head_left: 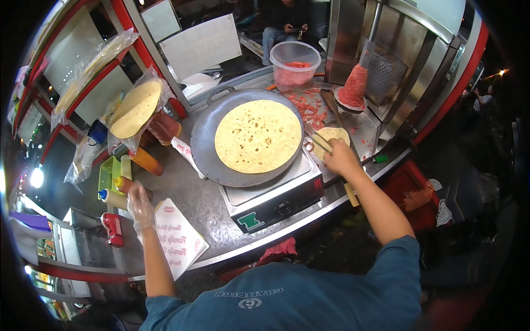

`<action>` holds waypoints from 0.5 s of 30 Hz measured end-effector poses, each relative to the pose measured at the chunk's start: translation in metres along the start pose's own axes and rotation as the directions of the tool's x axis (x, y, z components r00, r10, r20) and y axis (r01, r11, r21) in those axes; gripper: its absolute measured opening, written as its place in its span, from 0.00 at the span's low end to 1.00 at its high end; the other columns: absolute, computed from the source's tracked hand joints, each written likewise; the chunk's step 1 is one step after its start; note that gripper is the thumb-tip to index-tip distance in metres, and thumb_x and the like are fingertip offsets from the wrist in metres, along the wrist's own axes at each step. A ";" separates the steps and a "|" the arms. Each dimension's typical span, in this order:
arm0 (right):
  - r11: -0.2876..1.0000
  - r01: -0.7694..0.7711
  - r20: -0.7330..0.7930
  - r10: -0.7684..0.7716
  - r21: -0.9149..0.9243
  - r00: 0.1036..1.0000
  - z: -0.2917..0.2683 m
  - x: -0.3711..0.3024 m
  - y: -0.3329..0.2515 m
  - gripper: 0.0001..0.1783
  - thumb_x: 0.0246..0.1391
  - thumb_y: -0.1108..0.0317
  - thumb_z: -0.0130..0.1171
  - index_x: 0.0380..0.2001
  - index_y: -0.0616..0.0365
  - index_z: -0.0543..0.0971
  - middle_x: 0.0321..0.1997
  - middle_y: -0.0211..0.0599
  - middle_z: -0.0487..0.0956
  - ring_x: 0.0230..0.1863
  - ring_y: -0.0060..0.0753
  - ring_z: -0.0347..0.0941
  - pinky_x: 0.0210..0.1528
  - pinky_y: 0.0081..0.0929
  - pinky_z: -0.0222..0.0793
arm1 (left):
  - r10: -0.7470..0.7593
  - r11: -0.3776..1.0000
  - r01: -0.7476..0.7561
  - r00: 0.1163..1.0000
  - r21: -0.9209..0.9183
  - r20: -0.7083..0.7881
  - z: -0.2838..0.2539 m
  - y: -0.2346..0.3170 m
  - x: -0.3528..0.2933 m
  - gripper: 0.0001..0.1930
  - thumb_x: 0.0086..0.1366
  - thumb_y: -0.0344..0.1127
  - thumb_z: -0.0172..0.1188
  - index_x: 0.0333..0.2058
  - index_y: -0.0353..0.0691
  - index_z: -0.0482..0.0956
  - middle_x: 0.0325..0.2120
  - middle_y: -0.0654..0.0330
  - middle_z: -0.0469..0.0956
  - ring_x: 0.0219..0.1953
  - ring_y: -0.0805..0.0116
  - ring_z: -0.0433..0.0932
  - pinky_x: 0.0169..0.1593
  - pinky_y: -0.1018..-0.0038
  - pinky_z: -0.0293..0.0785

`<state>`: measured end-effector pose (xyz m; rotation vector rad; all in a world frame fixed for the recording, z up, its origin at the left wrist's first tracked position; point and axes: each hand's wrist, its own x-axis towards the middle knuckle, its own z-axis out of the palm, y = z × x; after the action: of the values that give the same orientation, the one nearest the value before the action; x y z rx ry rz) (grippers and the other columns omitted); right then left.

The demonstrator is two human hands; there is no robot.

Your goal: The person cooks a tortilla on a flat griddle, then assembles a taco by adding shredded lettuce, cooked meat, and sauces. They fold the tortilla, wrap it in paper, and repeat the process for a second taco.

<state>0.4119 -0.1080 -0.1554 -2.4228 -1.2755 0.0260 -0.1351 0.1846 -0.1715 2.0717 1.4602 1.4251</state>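
In my right hand (341, 158) are metal tongs (320, 141), their tips reaching over a small flatbread (334, 134) beside the pan. A large round flatbread (258, 137), speckled with brown spots, lies flat on the dark griddle pan (205, 143). My left hand (141, 205), in a clear plastic glove, is at the sauce bottles on the left, next to an orange-brown squeeze bottle with a yellow cap (120, 182). Its fingers are smeared, and whether it grips the bottle is hidden. Below it lies a stack of printed wrapping paper (179, 237).
The pan sits on a gas stove (276, 201). Shaved red meat (310, 109) lies on the metal tray below a vertical meat spit (355, 85). Behind stands a clear tub (295, 58). Bagged flatbreads (135, 109), a green basket (109, 174) and a red object (112, 229) line the left.
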 end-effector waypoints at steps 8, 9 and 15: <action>0.769 0.580 0.027 -0.596 -0.267 0.803 -0.149 -0.073 -0.135 0.20 0.57 0.67 0.63 0.52 0.62 0.81 0.38 0.44 0.79 0.38 0.46 0.81 0.39 0.38 0.78 | -0.018 0.890 -0.156 0.927 0.428 0.374 -0.045 -0.137 -0.147 0.13 0.73 0.43 0.55 0.50 0.45 0.78 0.44 0.49 0.80 0.45 0.42 0.78 0.51 0.47 0.72; 0.676 0.633 0.114 -0.644 -0.377 0.757 -0.150 -0.087 -0.151 0.21 0.55 0.68 0.64 0.52 0.61 0.82 0.37 0.41 0.79 0.37 0.42 0.81 0.38 0.36 0.78 | -0.049 0.874 -0.144 0.924 0.465 0.378 -0.045 -0.134 -0.148 0.13 0.73 0.42 0.55 0.50 0.45 0.78 0.44 0.49 0.80 0.45 0.43 0.78 0.51 0.47 0.72; 0.813 0.481 -0.043 -0.522 -0.328 0.852 -0.071 -0.050 -0.184 0.18 0.54 0.72 0.62 0.50 0.63 0.82 0.36 0.44 0.80 0.38 0.45 0.83 0.38 0.41 0.79 | 0.017 0.843 -0.291 0.855 0.452 0.518 -0.042 -0.108 -0.132 0.15 0.72 0.40 0.54 0.51 0.40 0.77 0.47 0.46 0.77 0.51 0.44 0.74 0.56 0.50 0.69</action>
<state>0.2519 -0.0796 -0.0329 -2.1857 -1.9364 -0.5102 -0.2366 0.1149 -0.2967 2.6665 1.5743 0.4555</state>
